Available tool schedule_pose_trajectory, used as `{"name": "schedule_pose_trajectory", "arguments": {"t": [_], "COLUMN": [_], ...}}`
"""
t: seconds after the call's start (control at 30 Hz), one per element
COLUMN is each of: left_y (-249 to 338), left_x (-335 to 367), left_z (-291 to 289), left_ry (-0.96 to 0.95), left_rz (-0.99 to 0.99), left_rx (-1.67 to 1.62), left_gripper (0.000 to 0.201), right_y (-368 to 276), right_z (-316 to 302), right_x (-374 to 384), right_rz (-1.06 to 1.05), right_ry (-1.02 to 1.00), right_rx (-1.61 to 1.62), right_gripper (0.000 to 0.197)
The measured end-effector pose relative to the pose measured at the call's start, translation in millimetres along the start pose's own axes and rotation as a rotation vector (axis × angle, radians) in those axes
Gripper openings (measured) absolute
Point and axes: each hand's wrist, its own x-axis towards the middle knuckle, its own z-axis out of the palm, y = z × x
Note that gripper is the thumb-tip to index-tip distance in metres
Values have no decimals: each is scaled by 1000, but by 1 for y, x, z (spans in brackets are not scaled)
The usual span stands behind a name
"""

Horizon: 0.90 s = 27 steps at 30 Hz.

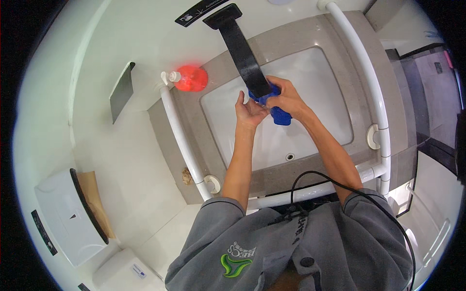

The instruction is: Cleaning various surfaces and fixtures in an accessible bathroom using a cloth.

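Note:
My right hand [288,100] is closed on a blue cloth [281,117], bunched under the end of the black faucet [242,53]. Part of the cloth hangs below the fingers, and part is hidden behind the spout. Just left of it, my left hand [250,113] is turned palm up with its thumb and fingers apart. Its fingertips reach close to the cloth; whether they touch it I cannot tell. Both hands are over the white rectangular sink [320,72]. Any running water is too unclear to make out.
White grab rails [180,131] flank the grey counter [286,36] on both sides and cross its front. A pump bottle of red liquid [192,78] stands at the counter's left back corner. A paper towel dispenser [68,213] is on the left wall. A black cable [335,180] crosses my right arm.

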Motion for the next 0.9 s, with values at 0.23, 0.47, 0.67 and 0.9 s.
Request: {"name": "schedule_pose_trajectory", "arguments": {"t": [0.23, 0.47, 0.67, 0.9], "left_y": [5, -25, -51, -59], "left_x": [19, -12, -10, -12], "left_z": [-4, 7, -11, -37], "left_ry": [-446, -448, -81, -121], "left_rz": [128, 18, 49, 108], "left_rx": [216, 36, 26, 62], "left_gripper": [74, 63, 59, 42], "right_y": [32, 16, 63, 51], "right_z": [22, 72, 47, 42], "right_x": [-17, -74, -39, -27], "right_rz": [-354, -317, -564, -314], "right_ry": [6, -95, 201, 378], "right_rx": [-522, -907, -1043, -1060], "right_gripper": [48, 47, 26, 32]}}
